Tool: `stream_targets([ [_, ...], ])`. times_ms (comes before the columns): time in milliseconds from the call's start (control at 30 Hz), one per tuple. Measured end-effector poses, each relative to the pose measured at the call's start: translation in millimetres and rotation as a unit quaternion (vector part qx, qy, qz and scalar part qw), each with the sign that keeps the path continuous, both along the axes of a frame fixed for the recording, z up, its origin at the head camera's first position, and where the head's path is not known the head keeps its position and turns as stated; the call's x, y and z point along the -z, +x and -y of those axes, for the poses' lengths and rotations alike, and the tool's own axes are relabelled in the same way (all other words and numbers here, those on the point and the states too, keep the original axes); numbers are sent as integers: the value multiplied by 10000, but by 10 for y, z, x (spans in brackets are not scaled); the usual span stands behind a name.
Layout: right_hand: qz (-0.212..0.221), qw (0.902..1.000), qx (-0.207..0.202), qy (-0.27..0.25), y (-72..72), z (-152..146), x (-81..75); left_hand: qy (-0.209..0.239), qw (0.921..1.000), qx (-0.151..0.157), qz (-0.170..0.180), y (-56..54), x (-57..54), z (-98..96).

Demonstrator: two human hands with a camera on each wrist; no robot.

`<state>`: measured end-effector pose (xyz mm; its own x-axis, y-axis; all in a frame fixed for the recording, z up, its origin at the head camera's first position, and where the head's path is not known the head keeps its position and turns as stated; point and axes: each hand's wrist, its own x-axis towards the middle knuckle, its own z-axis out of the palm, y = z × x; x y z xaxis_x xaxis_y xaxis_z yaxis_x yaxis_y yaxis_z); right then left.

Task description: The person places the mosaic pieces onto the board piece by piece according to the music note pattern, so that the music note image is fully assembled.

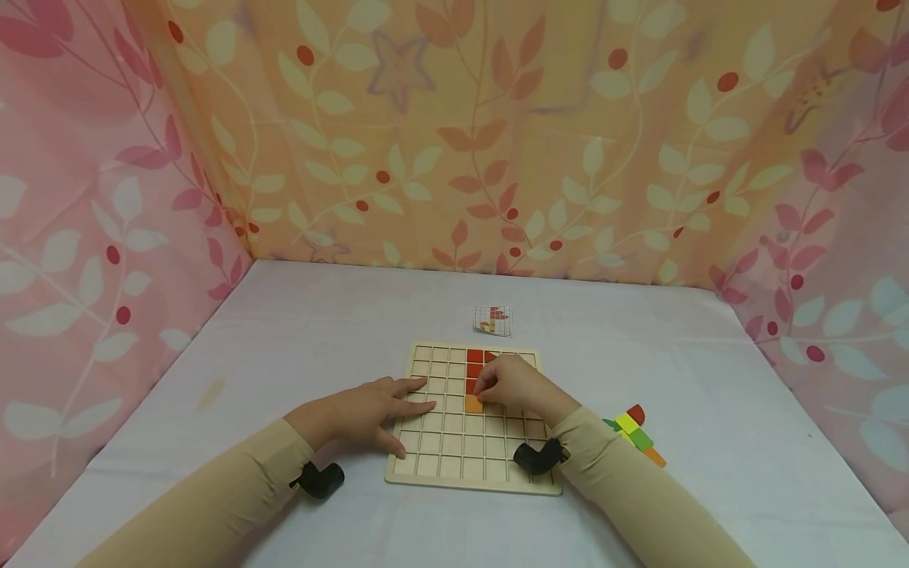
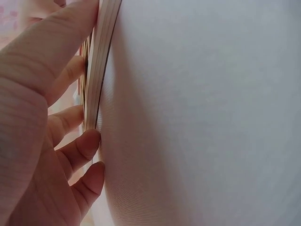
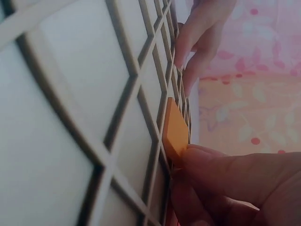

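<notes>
A wooden grid board (image 1: 461, 446) lies on the white table. On its left edge rests my left hand (image 1: 362, 410), fingers spread over the outer squares; in the left wrist view the thumb (image 2: 56, 42) lies along the board's side. My right hand (image 1: 514, 383) pinches an orange square tile (image 1: 473, 405) between thumb and fingers. The right wrist view shows this tile (image 3: 176, 132) at the grid's raised lines, its edge under the thumb; whether it sits flat in its cell I cannot tell. Red tiles (image 1: 475, 369) fill cells just above it, partly hidden by the hand.
Several coloured pieces (image 1: 632, 426), red, yellow, green and orange, lie together beside the right forearm. Behind the board is a small printed pattern card (image 1: 493, 320). Floral cloth (image 1: 454, 158) hangs around the table's back and sides.
</notes>
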<state>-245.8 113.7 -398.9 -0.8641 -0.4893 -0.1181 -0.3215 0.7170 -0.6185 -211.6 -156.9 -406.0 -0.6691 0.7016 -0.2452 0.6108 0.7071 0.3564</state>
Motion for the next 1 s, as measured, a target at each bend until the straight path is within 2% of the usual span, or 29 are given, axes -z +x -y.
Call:
stream_targets([
  [367, -33, 9998, -82, 166, 14, -20, -15, -27, 10000, 3, -20, 3, -5, 4],
  [633, -178, 9995, -195, 188, -3, -207, -83, -12, 10000, 33, -29, 12, -23, -8],
  [800, -99, 9997, -38, 211, -1, -399, -149, -41, 10000, 11, -59, 8, -17, -7],
  [1000, 96, 9985, 388, 379, 41, -625, -215, -13, 10000, 29, -34, 0, 3, -7],
])
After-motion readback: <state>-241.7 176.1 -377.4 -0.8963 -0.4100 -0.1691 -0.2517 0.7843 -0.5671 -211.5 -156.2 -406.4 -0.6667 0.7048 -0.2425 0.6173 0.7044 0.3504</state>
